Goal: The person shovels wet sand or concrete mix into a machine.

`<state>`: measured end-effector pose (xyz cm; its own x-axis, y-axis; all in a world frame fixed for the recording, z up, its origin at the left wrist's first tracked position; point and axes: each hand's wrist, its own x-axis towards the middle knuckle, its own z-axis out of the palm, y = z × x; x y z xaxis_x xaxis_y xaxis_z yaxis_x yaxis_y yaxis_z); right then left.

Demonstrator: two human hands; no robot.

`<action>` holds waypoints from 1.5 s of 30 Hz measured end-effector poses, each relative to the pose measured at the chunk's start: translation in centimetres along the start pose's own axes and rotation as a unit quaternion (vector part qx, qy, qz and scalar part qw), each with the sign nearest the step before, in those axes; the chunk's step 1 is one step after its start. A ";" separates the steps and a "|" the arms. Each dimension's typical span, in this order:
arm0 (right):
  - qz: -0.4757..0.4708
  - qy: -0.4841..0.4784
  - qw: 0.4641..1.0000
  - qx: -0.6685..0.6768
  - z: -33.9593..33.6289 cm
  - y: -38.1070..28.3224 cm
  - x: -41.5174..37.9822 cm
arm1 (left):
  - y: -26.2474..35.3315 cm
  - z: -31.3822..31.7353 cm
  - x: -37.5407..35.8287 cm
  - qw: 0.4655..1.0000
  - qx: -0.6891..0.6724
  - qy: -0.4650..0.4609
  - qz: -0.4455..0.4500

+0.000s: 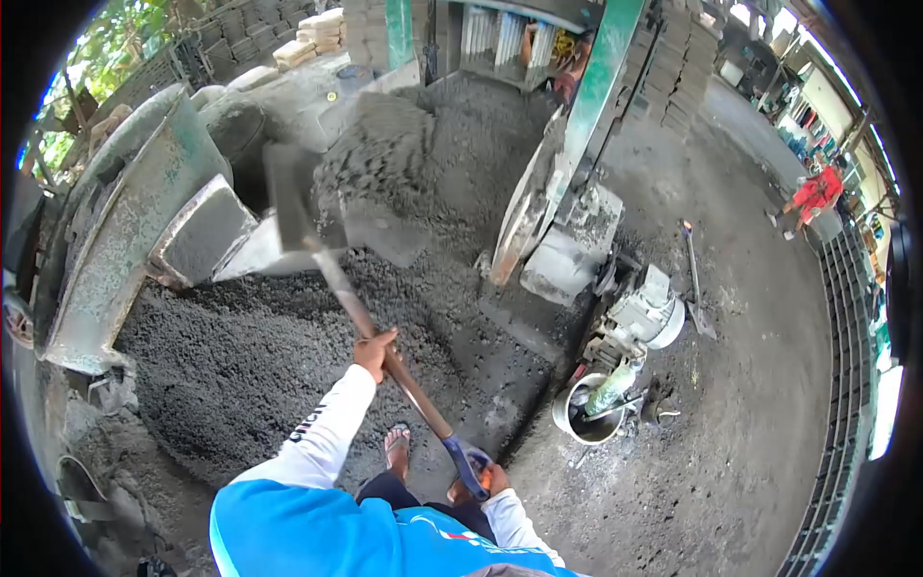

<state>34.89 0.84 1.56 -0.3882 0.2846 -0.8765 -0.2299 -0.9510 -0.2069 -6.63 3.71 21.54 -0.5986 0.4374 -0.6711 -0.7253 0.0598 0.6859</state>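
Observation:
A shovel (346, 296) stretches away from me, its blade blurred by motion near a metal chute. My left hand (375, 354) is wrapped round the middle of the shaft. At the near end, my right hand (494, 480) grips the blue D-shaped handle. Just right of the blade, a blurred mass of loose grey mix (380, 144) appears to be in the air. Beneath the shaft and to its left spreads a heap of dark gravelly mix (240, 370). My sandalled foot (397, 447) stands beside the heap.
A large worn metal drum (130, 231) stands at left. A green post (601, 77) rises ahead. To the right are a motor (649, 308), a bucket (588, 409) holding a bottle, and another shovel (694, 279) on the ground. A person in red (815, 195) is farther off.

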 end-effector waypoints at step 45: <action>0.005 0.240 0.968 0.067 -15.8 3.0 -6.0 | -16.6 -3.6 -4.2 0.964 -0.123 0.104 -0.211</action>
<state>50.61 -5.59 -0.65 0.0615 0.1545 -0.9861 -0.3551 -0.9199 -0.1662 6.68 -2.39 12.00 -0.2684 0.2306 -0.9353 -0.9628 -0.0324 0.2683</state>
